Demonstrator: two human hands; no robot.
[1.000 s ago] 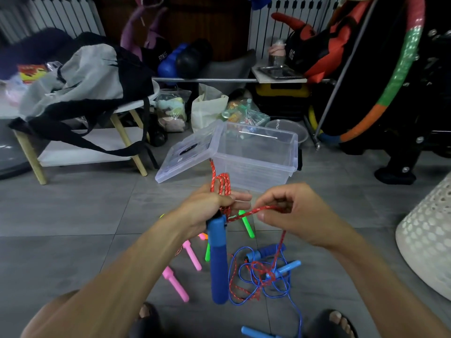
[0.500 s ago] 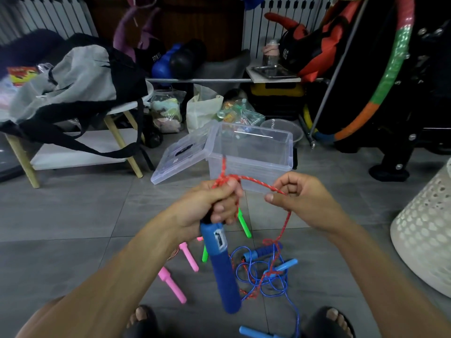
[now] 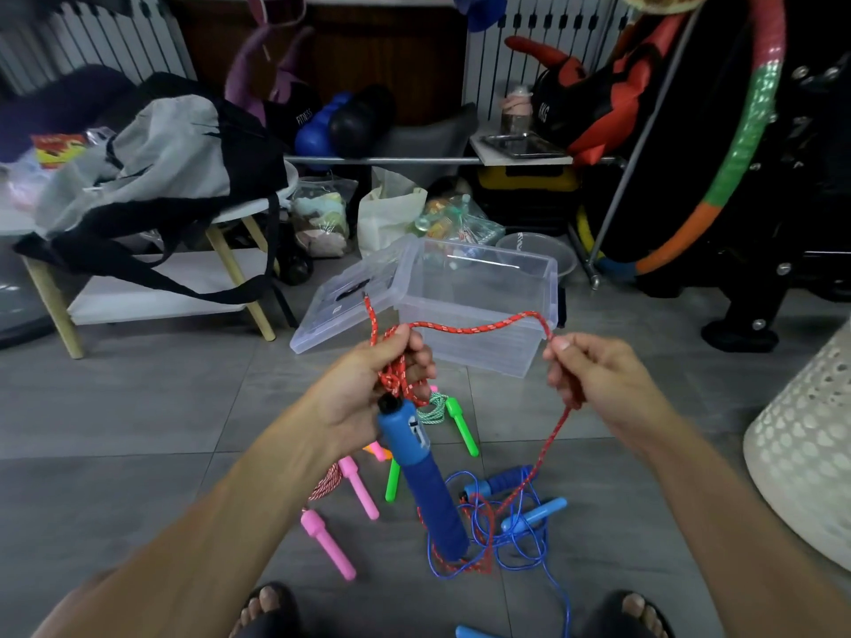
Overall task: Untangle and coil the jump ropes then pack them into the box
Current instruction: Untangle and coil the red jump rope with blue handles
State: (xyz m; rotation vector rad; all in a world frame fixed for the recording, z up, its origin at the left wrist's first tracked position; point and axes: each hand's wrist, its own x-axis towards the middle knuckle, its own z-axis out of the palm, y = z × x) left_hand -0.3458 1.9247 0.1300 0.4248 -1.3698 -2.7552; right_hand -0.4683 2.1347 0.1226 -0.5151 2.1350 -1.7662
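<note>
My left hand (image 3: 368, 384) grips several loops of a red speckled jump rope (image 3: 479, 325), and its blue handle (image 3: 421, 472) hangs down from that fist. My right hand (image 3: 594, 375) pinches the same rope, which arcs between both hands and trails down to a tangle with a thin blue rope (image 3: 502, 541) on the floor. Behind my hands stands the clear plastic box (image 3: 483, 315), open, its lid (image 3: 340, 306) leaning off the left side. Pink handles (image 3: 327, 541) and green handles (image 3: 460, 425) of other ropes lie on the tiles.
A white perforated basket (image 3: 806, 453) stands at the right. A low white table with a grey and black bag (image 3: 152, 177) sits at the left. Bags, a bowl (image 3: 534, 255), a hoop (image 3: 737, 145) and sports gear crowd the back. My sandalled feet (image 3: 262, 610) show at the bottom.
My right hand has drawn the red rope out to the right, widening the span between my hands. The left hand keeps the loops and the blue handle.
</note>
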